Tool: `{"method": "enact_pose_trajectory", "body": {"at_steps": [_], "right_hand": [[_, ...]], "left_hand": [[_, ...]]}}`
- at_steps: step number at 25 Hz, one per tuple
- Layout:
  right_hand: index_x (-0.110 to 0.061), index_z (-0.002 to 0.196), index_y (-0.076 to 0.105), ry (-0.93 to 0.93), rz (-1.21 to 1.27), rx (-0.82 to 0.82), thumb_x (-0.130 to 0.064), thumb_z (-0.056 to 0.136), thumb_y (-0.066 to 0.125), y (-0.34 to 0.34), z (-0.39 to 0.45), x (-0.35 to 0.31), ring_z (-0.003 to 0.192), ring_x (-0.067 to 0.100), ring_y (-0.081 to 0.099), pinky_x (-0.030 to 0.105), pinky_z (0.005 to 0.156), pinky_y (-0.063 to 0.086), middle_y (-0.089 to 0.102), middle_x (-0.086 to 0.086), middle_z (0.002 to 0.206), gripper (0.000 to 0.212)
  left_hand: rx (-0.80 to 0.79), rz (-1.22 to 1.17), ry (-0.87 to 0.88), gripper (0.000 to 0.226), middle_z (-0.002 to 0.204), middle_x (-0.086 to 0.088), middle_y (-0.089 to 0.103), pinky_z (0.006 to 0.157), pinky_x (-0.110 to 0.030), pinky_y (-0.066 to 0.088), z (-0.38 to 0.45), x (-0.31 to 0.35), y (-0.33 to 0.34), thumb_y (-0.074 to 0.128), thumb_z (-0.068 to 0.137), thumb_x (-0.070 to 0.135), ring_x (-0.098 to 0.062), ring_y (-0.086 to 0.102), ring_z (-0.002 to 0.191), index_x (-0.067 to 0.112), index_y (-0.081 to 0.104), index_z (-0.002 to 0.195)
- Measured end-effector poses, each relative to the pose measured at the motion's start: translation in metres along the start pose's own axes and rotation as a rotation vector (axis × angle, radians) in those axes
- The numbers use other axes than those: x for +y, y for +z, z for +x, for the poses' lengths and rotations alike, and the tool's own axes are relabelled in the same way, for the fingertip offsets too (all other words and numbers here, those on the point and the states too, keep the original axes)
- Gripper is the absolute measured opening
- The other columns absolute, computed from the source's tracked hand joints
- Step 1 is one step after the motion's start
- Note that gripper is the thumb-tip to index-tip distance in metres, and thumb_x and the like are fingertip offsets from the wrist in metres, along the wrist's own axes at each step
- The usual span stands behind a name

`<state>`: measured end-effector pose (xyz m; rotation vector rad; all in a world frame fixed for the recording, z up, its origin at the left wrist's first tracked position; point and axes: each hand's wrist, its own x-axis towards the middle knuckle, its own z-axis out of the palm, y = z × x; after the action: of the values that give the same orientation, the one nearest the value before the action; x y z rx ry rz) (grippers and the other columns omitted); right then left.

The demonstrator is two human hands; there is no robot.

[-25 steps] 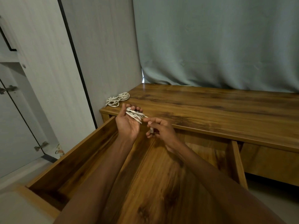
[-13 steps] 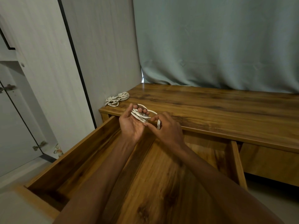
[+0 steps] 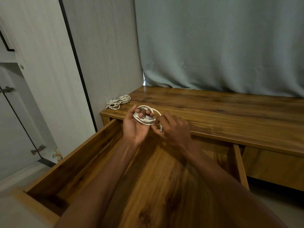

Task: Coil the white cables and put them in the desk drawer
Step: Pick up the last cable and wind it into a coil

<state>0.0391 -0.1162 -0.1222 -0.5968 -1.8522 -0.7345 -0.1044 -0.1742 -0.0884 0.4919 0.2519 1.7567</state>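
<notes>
While a second earlier the white cable [image 3: 144, 118] lay as flat strands across the left hand [image 3: 137, 127], it now looped round those curled fingers above the open drawer [image 3: 164, 186], the right hand [image 3: 174, 129] pinching its plug end, so coiling was nearly finished.
</notes>
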Motion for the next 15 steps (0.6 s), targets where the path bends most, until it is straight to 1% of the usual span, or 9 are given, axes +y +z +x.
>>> {"method": "enact_pose_trajectory", "body": {"at_steps": [4,6,7,9,11,12,13,15], "right_hand": [[-0.02,0.081,0.066,0.051,0.007,-0.024,-0.042,0.087,0.068,0.0,0.001,0.003,0.06,0.02,0.06,0.031,0.049,0.043,0.061,-0.001,0.079,0.023],[-0.017,0.082,0.067,0.081,-0.001,-0.016,-0.039,0.084,0.07,-0.003,0.002,0.013,0.061,0.02,0.06,0.03,0.048,0.042,0.063,0.0,0.081,0.022],[-0.016,0.083,0.068,0.08,0.002,-0.007,-0.037,0.082,0.072,-0.006,0.002,0.02,0.061,0.021,0.06,0.029,0.048,0.041,0.064,0.001,0.082,0.021],[-0.013,0.086,0.069,0.032,0.035,-0.001,-0.033,0.081,0.072,-0.008,0.0,0.03,0.062,0.022,0.061,0.029,0.046,0.041,0.066,0.003,0.085,0.02],[-0.013,0.092,0.07,-0.017,0.092,-0.04,-0.035,0.085,0.069,-0.007,-0.002,0.033,0.065,0.021,0.062,0.03,0.046,0.043,0.067,0.003,0.089,0.023],[-0.013,0.095,0.071,-0.032,0.122,-0.07,-0.037,0.087,0.068,-0.007,-0.002,0.032,0.068,0.02,0.063,0.03,0.047,0.043,0.067,0.003,0.091,0.026],[-0.014,0.098,0.071,-0.043,0.141,-0.098,-0.04,0.088,0.067,-0.006,-0.003,0.03,0.071,0.02,0.064,0.029,0.049,0.044,0.066,0.003,0.093,0.028],[-0.015,0.102,0.07,-0.054,0.126,-0.145,-0.048,0.087,0.066,-0.003,-0.003,0.029,0.076,0.019,0.064,0.029,0.052,0.044,0.065,0.002,0.096,0.037]], "left_hand": [[-0.029,-0.047,-0.023,0.044,0.057,-0.003,0.056,0.086,-0.035,0.049,-0.002,-0.003,0.0,0.043,0.103,0.028,-0.021,0.063,0.071,0.012,0.057,0.064],[-0.044,-0.033,-0.069,0.039,0.059,-0.005,0.061,0.087,-0.037,0.055,-0.001,-0.008,-0.003,0.048,0.099,0.024,-0.022,0.064,0.077,0.009,0.061,0.065],[-0.042,-0.01,-0.1,0.037,0.06,-0.007,0.062,0.085,-0.037,0.057,-0.002,-0.011,-0.004,0.051,0.096,0.022,-0.023,0.064,0.078,0.008,0.061,0.064],[-0.011,0.028,-0.151,0.038,0.056,-0.009,0.059,0.076,-0.036,0.059,-0.003,-0.016,-0.003,0.052,0.094,0.019,-0.024,0.064,0.072,0.006,0.057,0.058],[0.045,0.03,-0.153,0.045,0.046,-0.004,0.052,0.069,-0.03,0.058,-0.002,-0.017,-0.003,0.048,0.096,0.02,-0.02,0.061,0.061,0.011,0.051,0.052],[0.065,0.022,-0.142,0.047,0.043,-0.001,0.049,0.068,-0.028,0.056,-0.002,-0.015,-0.003,0.047,0.097,0.02,-0.017,0.059,0.057,0.012,0.05,0.05],[0.072,0.011,-0.13,0.048,0.043,0.0,0.049,0.071,-0.028,0.055,-0.002,-0.012,-0.002,0.047,0.098,0.02,-0.016,0.059,0.056,0.012,0.051,0.051],[0.078,-0.018,-0.117,0.045,0.047,0.0,0.054,0.082,-0.029,0.053,0.001,-0.009,-0.002,0.048,0.099,0.021,-0.017,0.062,0.062,0.01,0.057,0.056]]}}
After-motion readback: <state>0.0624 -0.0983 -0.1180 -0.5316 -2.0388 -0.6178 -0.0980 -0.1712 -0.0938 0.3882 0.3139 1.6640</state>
